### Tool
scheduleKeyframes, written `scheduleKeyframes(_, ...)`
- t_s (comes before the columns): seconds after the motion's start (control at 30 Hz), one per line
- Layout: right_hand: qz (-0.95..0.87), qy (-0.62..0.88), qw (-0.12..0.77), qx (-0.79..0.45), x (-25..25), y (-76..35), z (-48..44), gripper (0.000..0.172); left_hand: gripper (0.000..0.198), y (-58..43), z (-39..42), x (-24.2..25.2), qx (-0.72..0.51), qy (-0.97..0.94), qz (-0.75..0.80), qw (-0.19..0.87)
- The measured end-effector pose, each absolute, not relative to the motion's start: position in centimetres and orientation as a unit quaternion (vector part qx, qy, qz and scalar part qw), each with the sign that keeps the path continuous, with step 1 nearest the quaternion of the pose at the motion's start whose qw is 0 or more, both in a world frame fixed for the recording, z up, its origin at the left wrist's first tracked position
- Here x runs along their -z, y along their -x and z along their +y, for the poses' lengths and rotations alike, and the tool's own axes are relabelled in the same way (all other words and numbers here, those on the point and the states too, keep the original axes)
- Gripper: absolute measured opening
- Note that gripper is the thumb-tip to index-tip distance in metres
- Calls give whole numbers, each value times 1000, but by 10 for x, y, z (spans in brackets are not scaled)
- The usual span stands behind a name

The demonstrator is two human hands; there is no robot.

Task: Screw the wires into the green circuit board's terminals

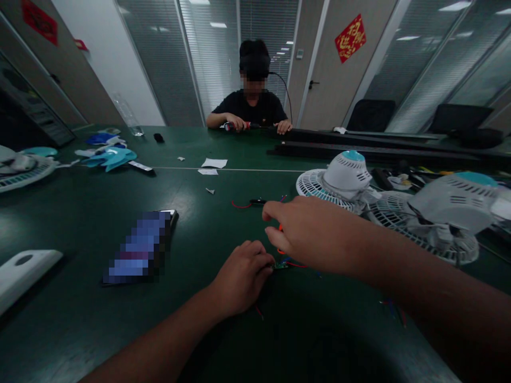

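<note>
My left hand (pixel 241 276) rests knuckles-up on the dark green table (pixel 80 223), fingers curled and pressed on a small green circuit board (pixel 281 264) with red and blue wires. My right hand (pixel 307 231) hovers just above and to the right of it. Its fingers are curled toward the board and pinch something orange that I cannot make out. A loose black part with a red wire (pixel 251 202) lies a little farther back.
Two white fan heads with teal caps (pixel 347 175) (pixel 451 207) lie at the right. A phone (pixel 139 246) lies at the left, a white part (pixel 24 268) near the left edge. Paper scraps (pixel 214 163) and blue fan blades (pixel 109 157) lie farther back. A person across the table holds a red tool (pixel 239 126).
</note>
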State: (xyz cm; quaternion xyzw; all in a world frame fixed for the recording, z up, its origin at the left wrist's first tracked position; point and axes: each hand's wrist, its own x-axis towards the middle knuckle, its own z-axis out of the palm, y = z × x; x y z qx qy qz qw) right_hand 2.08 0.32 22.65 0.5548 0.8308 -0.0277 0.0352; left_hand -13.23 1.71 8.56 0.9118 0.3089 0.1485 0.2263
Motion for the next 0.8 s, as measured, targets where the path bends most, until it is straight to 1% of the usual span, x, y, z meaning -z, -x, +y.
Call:
scheduleKeyframes(0.47,835,-548,7,48,-226,-27,0,36,17,133,18,-83,-157,-913,301,226)
scheduleKeyframes(0.8,836,-546,-3,57,-225,-32,-3,35,16,132,19,-85,-155,-911,305,231)
